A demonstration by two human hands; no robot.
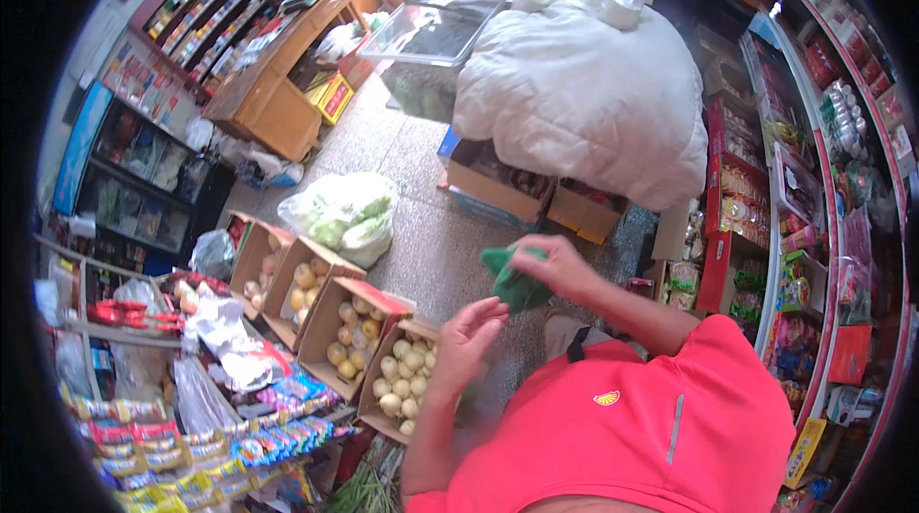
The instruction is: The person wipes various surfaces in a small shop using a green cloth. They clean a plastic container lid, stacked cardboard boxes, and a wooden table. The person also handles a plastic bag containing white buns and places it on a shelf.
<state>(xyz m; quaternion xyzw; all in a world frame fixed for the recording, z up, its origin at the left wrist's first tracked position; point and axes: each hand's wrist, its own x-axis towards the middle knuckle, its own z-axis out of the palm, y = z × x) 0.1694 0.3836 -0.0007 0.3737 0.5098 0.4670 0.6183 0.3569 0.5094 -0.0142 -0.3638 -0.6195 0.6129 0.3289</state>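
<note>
A green cloth (523, 285) is pinched from above in the fingers of my right hand (556, 265). It hangs in front of my body, over the speckled floor. My left hand (470, 341) is raised just to the left of the cloth, fingers slightly curled; its fingertips are close to the cloth's lower left edge, and whether they touch it I cannot tell. Below and left of that hand stands a cardboard box of pale round produce (403, 376). A red shirt covers my torso.
More cardboard boxes of round produce (353, 337) line the left, beside a clear plastic bag of leafy greens (355, 219). Ahead, a large white quilted bundle (581, 97) rests near open cartons (495, 186). Stocked shelves (811, 125) run along the right; a wooden desk (273, 104) stands back left.
</note>
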